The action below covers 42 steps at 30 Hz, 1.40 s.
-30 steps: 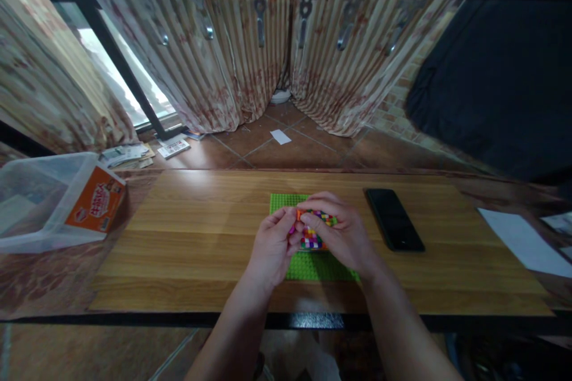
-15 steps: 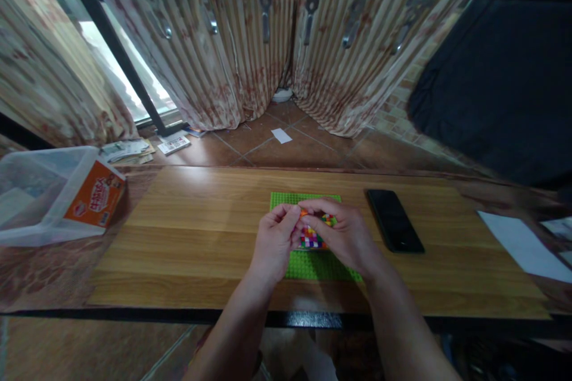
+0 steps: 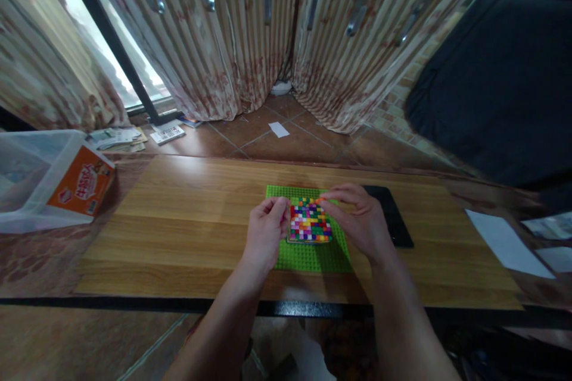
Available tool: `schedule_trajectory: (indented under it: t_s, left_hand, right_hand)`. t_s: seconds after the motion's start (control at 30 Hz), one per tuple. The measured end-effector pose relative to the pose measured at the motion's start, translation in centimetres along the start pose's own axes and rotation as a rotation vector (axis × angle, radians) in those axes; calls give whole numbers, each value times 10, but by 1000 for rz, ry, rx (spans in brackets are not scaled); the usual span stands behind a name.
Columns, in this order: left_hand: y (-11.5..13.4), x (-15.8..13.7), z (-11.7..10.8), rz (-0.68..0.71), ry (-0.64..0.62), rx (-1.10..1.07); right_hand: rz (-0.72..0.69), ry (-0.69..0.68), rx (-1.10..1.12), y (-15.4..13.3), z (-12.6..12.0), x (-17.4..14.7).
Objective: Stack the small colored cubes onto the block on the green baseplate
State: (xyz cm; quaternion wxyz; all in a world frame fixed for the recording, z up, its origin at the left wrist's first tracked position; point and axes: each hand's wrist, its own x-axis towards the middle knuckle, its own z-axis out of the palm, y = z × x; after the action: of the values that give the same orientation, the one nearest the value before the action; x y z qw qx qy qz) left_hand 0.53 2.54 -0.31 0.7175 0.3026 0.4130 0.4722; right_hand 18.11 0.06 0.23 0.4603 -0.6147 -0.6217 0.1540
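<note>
A green studded baseplate (image 3: 313,262) lies on the wooden board, and a block of many small multicoloured building bricks (image 3: 309,223) stands on it. My right hand (image 3: 361,220) is at the block's far right corner, thumb and forefinger pinching a small orange brick (image 3: 320,200) at its top edge. I cannot tell whether that brick touches the others. To the left of the block, my left hand (image 3: 264,231) is closed, thumb against the forefinger. A speck of pink shows at its fingers, too small to name.
Beyond my right hand lies a black phone (image 3: 395,223), partly covered by it. The wooden board (image 3: 179,226) spans the table. At the left stands a clear plastic bin (image 3: 40,175) with an orange label. White paper (image 3: 507,244) lies at the right, booklets (image 3: 167,132) at the back left.
My hands, together over the bricks before, have parted. The right one has moved right with the orange brick, the left one slightly left, uncovering the multicoloured block. The whole view has shifted a little.
</note>
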Motion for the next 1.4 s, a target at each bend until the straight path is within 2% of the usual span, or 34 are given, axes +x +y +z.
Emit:
schedule_trajectory:
  t_s: [0.13,0.3,0.57,0.67,0.83,0.97,1.4]
  left_hand:
    - [-1,2,-1,-10,21,-11]
    - [-2,4,0,-25,19,-9]
    - [0,3,0,-36,13,-9]
    - [0,3,0,-32,10,-23]
    - [1,3,0,-38,19,-34]
    - [1,3,0,-48,29,-26]
    - [0,3,-1,-47,23,-39]
  right_hand:
    - [39,-43,58,11,14,-2]
    - [146,-30,171,21,24,-4]
    - [355,9,499,29,36,-5]
    - [346,22,484,31,34,-6]
    - [204,-16,269,31,25,-8]
    - [158,-3,228,27,25,-7]
    - [320,16,477,24,36,-7]
